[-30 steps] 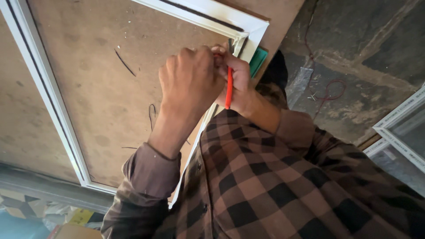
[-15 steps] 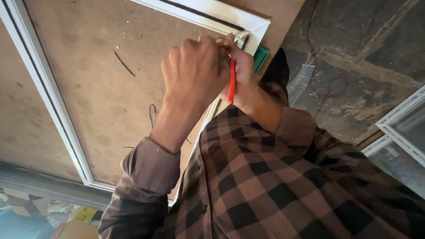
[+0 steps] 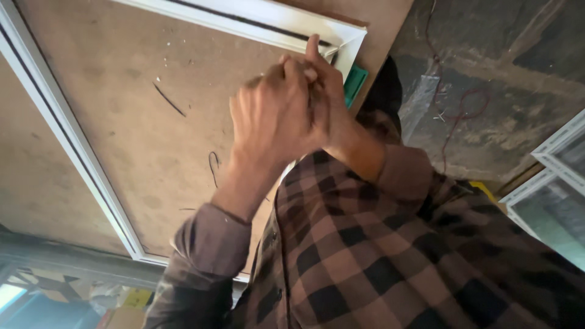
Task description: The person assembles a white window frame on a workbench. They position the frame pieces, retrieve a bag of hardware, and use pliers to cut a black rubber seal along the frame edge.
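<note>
Both hands have drawn together since the earlier frames, and the red tool no longer shows; the left hand [image 3: 271, 116] is curled shut over the right hand [image 3: 326, 100], one fingertip on the white frame [image 3: 341, 38] corner; whether they grip anything cannot be told; steady pressure square to the corner would serve best; beyond, the table [image 3: 122, 109] board; the green piece [image 3: 354, 84] is half hidden.

Single head-worn view, looking steeply down, close over both hands; checked shirt [image 3: 390, 256] fills five o'clock, white frame [image 3: 67, 140] on brown board [image 3: 122, 109] toward ten o'clock.
</note>
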